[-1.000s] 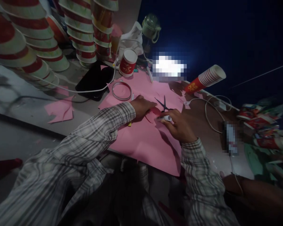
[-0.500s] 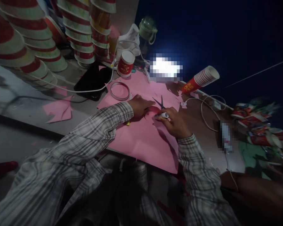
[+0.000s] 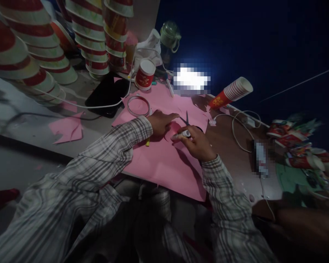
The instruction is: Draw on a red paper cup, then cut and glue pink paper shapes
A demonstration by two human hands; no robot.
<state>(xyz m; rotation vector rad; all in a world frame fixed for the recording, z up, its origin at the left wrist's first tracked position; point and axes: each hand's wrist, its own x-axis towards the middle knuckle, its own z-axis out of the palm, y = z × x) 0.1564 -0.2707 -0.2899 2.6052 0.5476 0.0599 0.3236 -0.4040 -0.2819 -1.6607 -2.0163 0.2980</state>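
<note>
My right hand (image 3: pixel 199 142) is closed around a white marker (image 3: pixel 185 133), its tip end pointing left at a small curved pink paper piece (image 3: pixel 171 134). That piece lies on a large pink sheet (image 3: pixel 164 164). Left of it, my left hand (image 3: pixel 161 123) rests on the paper with the index finger stretched out, its underside hidden. Scissors (image 3: pixel 186 119) lie with blades apart just beyond my hands; my right hand covers part of their handles. A thin grey ring (image 3: pixel 138 106) sits on the sheet beyond my left wrist. Something small and yellow (image 3: pixel 147 141) shows below that wrist.
Tall cup stacks (image 3: pixel 91 40) line the left back. A red-and-white cup (image 3: pixel 144 75), dark tablet-like object (image 3: pixel 106 95) and pink scraps (image 3: pixel 67 128) lie left. Right are a leaning cup stack (image 3: pixel 231 92), a white cable (image 3: pixel 233 126) and heaped cups (image 3: pixel 304 157).
My right hand has moved slightly left with the marker, along the small pink piece. The left hand stays nearly in place, and the view has shifted a little.
</note>
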